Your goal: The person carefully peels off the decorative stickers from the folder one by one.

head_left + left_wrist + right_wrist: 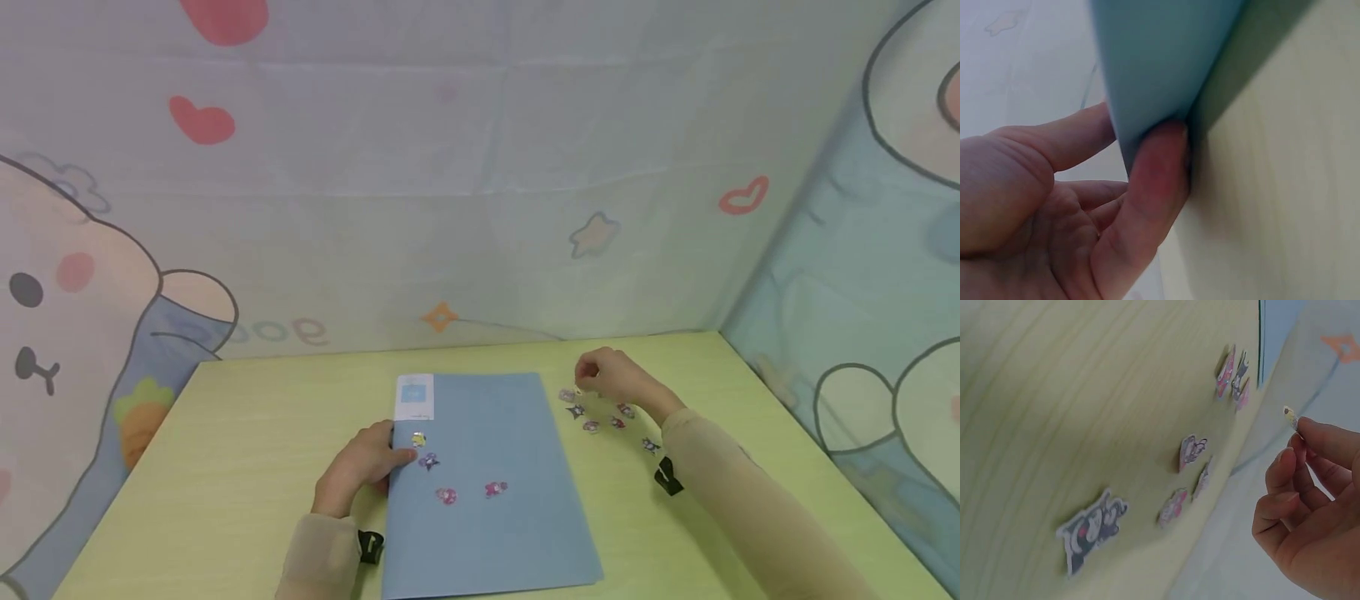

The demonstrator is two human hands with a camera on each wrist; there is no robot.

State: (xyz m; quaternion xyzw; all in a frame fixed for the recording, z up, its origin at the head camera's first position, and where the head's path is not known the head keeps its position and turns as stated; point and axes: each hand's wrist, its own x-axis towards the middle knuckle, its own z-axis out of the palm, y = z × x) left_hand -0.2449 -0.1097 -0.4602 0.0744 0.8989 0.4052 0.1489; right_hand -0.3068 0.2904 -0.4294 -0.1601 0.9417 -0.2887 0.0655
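A blue folder [495, 433] lies on the table with a white label [414, 410] in its upper left corner. My left hand [365, 460] grips its left edge, thumb on top and fingers underneath; the left wrist view shows the folder's edge [1154, 75] between them. Several small cartoon stickers are on the folder, among them a yellow sticker [418, 439] near my thumb and a pink sticker [495, 489]. Over the table beyond the folder's right side, my right hand [617, 377] pinches a small yellowish sticker [1290, 417] between thumb and fingertip.
Several loose stickers, including a dark sticker [1092, 531], lie on the pale yellow table [285, 400] under and near my right hand. A cartoon-printed cloth [480, 183] hangs behind the table. Black clips [667, 477] show at both wrists.
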